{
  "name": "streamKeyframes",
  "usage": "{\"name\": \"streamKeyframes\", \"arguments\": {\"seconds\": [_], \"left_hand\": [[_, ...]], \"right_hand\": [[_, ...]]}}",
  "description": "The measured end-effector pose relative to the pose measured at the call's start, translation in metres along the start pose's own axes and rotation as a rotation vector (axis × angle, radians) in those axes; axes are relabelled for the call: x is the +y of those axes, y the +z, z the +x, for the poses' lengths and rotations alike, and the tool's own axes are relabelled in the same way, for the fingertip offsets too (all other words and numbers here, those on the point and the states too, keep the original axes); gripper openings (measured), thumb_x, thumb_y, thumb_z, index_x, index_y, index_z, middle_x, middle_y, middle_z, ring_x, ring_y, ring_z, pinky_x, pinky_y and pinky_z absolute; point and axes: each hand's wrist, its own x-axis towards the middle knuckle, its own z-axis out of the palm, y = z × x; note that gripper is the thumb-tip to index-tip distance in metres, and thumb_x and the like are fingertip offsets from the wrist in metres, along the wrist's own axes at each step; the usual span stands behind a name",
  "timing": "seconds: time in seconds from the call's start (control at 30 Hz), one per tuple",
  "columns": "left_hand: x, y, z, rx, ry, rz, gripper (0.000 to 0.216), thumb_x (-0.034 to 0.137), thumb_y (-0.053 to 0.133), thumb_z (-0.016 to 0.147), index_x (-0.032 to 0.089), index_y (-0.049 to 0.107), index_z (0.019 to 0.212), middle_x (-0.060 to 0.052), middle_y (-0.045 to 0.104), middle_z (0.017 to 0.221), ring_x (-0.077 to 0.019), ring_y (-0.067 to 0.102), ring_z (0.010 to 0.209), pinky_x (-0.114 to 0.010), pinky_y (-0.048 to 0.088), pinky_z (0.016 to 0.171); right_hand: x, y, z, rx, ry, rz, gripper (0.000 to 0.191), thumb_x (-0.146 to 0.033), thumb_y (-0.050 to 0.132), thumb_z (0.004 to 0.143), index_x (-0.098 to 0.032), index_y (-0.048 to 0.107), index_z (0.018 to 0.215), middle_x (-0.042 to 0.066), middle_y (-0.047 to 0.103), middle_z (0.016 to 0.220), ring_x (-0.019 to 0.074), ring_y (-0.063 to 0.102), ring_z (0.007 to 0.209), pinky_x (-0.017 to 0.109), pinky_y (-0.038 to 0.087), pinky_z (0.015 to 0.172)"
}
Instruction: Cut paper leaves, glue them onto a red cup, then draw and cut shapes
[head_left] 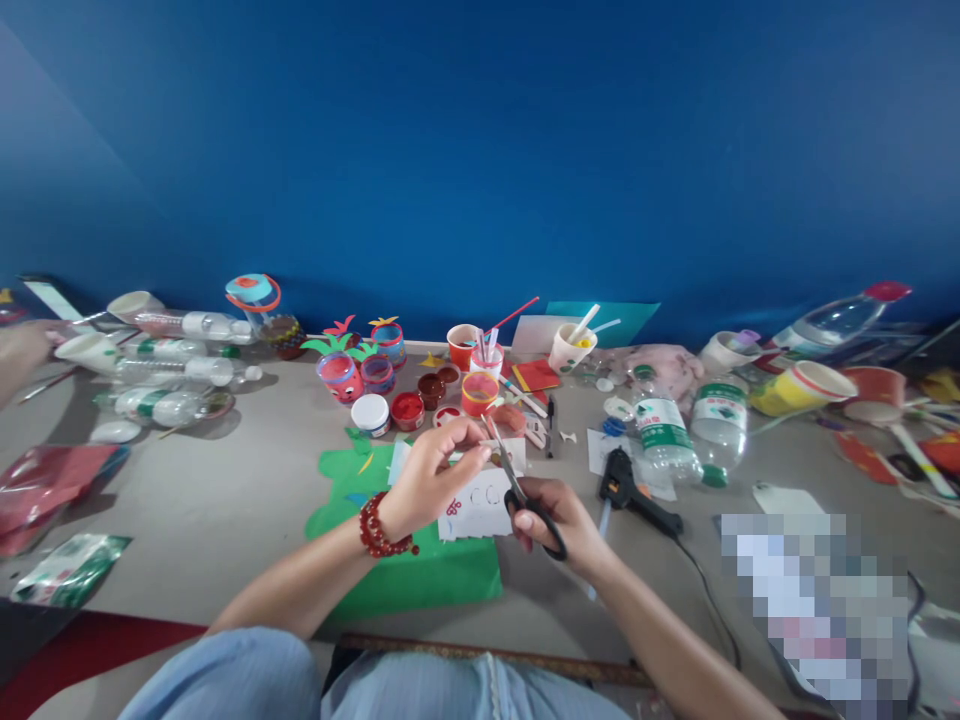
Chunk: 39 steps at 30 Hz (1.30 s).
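My right hand [556, 517] grips black-handled scissors [525, 495], blades pointing up and left. My left hand [435, 470], with a red bead bracelet on the wrist, pinches a small piece I cannot make out right at the blade tips. Under both hands lies a white paper sheet [480, 505] with drawn outlines and a red mark, resting on a green sheet [420, 570] on the grey table [225, 500].
A black glue gun [630, 490] lies right of the scissors. Paint pots [409, 410] and decorated cups [341, 375] stand behind. Plastic bottles [172, 375] lie at the left, two more bottles [664, 435] at the right. A blue wall [480, 150] backs the table.
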Motion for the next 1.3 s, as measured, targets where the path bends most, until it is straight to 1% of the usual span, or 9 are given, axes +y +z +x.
{"name": "streamKeyframes", "arguments": {"seconds": [0.13, 0.23, 0.6, 0.83, 1.03, 1.3], "left_hand": [[0.000, 0.000, 0.000, 0.001, 0.002, 0.008, 0.016, 0.028, 0.052, 0.091, 0.017, 0.054, 0.079, 0.002, 0.053, 0.070, -0.0087, 0.042, 0.058, -0.019, 0.033, 0.054], [0.000, 0.000, 0.000, -0.005, -0.001, 0.002, 0.016, 0.028, 0.052, 0.091, 0.017, 0.055, 0.080, 0.002, 0.054, 0.071, -0.0084, 0.042, 0.058, -0.019, 0.033, 0.054], [0.004, -0.001, 0.000, -0.009, 0.002, -0.012, 0.016, 0.027, 0.053, 0.090, 0.016, 0.055, 0.079, 0.002, 0.053, 0.069, -0.0081, 0.042, 0.058, -0.018, 0.032, 0.053], [0.003, -0.004, 0.003, -0.031, 0.023, 0.017, 0.015, 0.024, 0.052, 0.090, 0.016, 0.055, 0.078, 0.003, 0.053, 0.068, -0.0081, 0.043, 0.060, -0.018, 0.033, 0.054], [0.001, -0.007, 0.003, -0.039, 0.043, 0.042, 0.016, 0.025, 0.052, 0.091, 0.016, 0.055, 0.079, 0.002, 0.055, 0.070, -0.0088, 0.046, 0.063, -0.018, 0.034, 0.055], [0.002, -0.007, 0.005, -0.052, 0.055, 0.043, 0.016, 0.026, 0.052, 0.091, 0.016, 0.056, 0.079, 0.001, 0.058, 0.072, -0.0098, 0.049, 0.064, -0.019, 0.035, 0.056]], "right_hand": [[0.000, -0.001, 0.000, 0.002, -0.009, -0.010, 0.062, -0.078, 0.063, 0.066, -0.020, 0.041, 0.061, -0.005, 0.043, 0.048, 0.0107, 0.047, 0.042, 0.021, 0.029, 0.042], [0.000, -0.001, 0.000, 0.011, -0.023, -0.039, 0.063, -0.079, 0.061, 0.067, -0.020, 0.041, 0.061, -0.004, 0.044, 0.048, 0.0103, 0.046, 0.042, 0.021, 0.029, 0.042], [-0.001, -0.005, 0.000, 0.054, -0.110, -0.215, 0.064, -0.082, 0.053, 0.072, -0.020, 0.042, 0.058, -0.005, 0.039, 0.046, 0.0097, 0.040, 0.042, 0.022, 0.025, 0.042], [0.000, -0.008, 0.002, 0.047, -0.099, -0.233, 0.065, -0.082, 0.056, 0.069, -0.021, 0.040, 0.056, -0.005, 0.038, 0.045, 0.0087, 0.037, 0.041, 0.022, 0.024, 0.042], [0.000, -0.010, 0.003, 0.056, -0.127, -0.286, 0.066, -0.084, 0.051, 0.071, -0.021, 0.038, 0.055, -0.006, 0.036, 0.046, 0.0085, 0.034, 0.043, 0.022, 0.022, 0.044], [0.003, -0.011, 0.005, 0.077, -0.168, -0.350, 0.067, -0.084, 0.048, 0.073, -0.021, 0.033, 0.055, -0.007, 0.029, 0.050, 0.0083, 0.028, 0.047, 0.023, 0.019, 0.046]]}}
